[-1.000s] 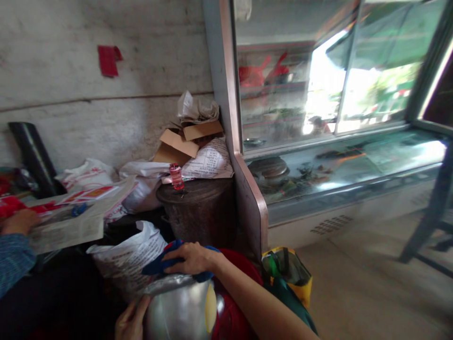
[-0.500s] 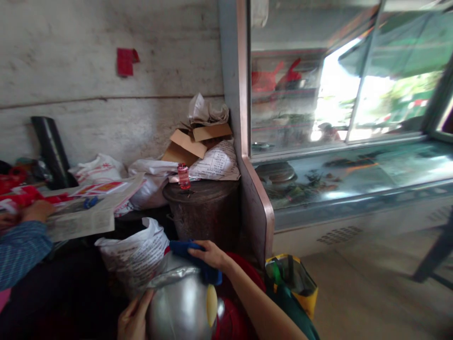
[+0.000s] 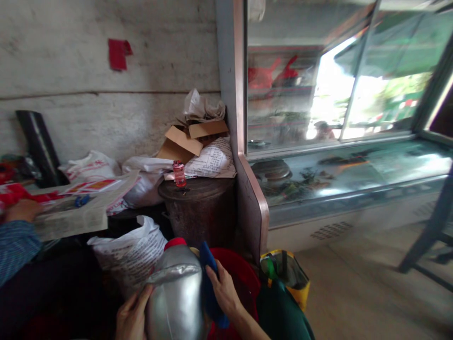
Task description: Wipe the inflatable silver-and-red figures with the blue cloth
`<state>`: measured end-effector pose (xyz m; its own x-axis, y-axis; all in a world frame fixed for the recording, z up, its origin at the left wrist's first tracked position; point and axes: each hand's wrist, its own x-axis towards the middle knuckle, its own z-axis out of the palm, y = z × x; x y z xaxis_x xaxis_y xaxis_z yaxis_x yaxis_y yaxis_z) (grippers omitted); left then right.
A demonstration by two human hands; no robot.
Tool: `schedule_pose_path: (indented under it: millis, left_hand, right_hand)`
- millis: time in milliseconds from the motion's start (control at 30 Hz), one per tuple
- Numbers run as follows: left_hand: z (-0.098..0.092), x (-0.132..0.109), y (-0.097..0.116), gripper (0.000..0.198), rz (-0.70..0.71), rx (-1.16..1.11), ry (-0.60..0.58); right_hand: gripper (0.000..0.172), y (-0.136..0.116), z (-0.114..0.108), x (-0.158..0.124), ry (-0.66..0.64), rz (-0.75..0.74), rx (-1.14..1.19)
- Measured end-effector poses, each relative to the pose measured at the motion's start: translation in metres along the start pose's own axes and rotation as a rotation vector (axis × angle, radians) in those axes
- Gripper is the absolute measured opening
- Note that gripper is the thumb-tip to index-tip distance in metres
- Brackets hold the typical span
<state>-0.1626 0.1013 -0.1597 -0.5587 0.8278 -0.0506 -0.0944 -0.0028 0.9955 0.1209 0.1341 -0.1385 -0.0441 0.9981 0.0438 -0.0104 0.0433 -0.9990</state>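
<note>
Jug [image 3: 177, 295], silver, red cap, upright in my view. Left hand [image 3: 131, 317] grip holds its side; right hand [image 3: 222, 292] grip presses blue cloth [image 3: 209, 283] against it, above red basin [image 3: 240, 283].

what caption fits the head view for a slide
Left hand steadies a silver jug with a red cap while the right hand presses a blue cloth against its side.

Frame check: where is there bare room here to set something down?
Bare floor lies right of the yellow bag, below the glass display case. The dark drum lid has some bare top beside the small red bottle. The left side, with sacks, newspaper and cardboard, is crowded.
</note>
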Motion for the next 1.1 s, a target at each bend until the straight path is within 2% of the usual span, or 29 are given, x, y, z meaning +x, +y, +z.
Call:
schedule_pose_path:
  millis: [167, 333, 433, 533, 733, 833, 933, 1100]
  left_hand:
    - [-0.004, 0.004, -0.008, 0.045, 0.031, 0.026, -0.029]
    - [-0.001, 0.006, -0.006, 0.046, 0.026, 0.022, 0.030]
    - [0.003, 0.000, -0.002, 0.047, 0.030, 0.030, 0.036]
    - [0.002, -0.004, 0.000, 0.048, 0.126, 0.100, -0.005]
    - [-0.004, 0.003, -0.007, 0.043, 0.206, 0.143, -0.004]
    - [-0.005, 0.002, -0.010, 0.046, 0.232, 0.158, -0.047]
    - [-0.004, -0.001, -0.009, 0.044, 0.191, 0.139, -0.028]
    - [0.002, -0.003, -0.005, 0.045, 0.173, 0.105, -0.008]
  right_hand:
    - [0.075, 0.009, -0.010, -0.013, 0.067, 0.074, 0.106]
    - [0.085, 0.010, -0.025, -0.017, 0.082, 0.149, 0.207]
    - [0.081, 0.010, -0.020, -0.027, 0.004, 0.134, 0.226]
    - [0.077, 0.010, -0.015, -0.032, -0.073, 0.099, 0.215]
    - [0.082, 0.021, -0.013, -0.038, 0.042, 0.169, 0.236]
    - [0.088, 0.028, -0.008, -0.050, -0.016, 0.150, 0.249]
    - [0.093, 0.032, -0.005, -0.057, -0.076, 0.127, 0.203]
    - [0.082, 0.030, -0.010, -0.054, 0.069, 0.145, 0.051]
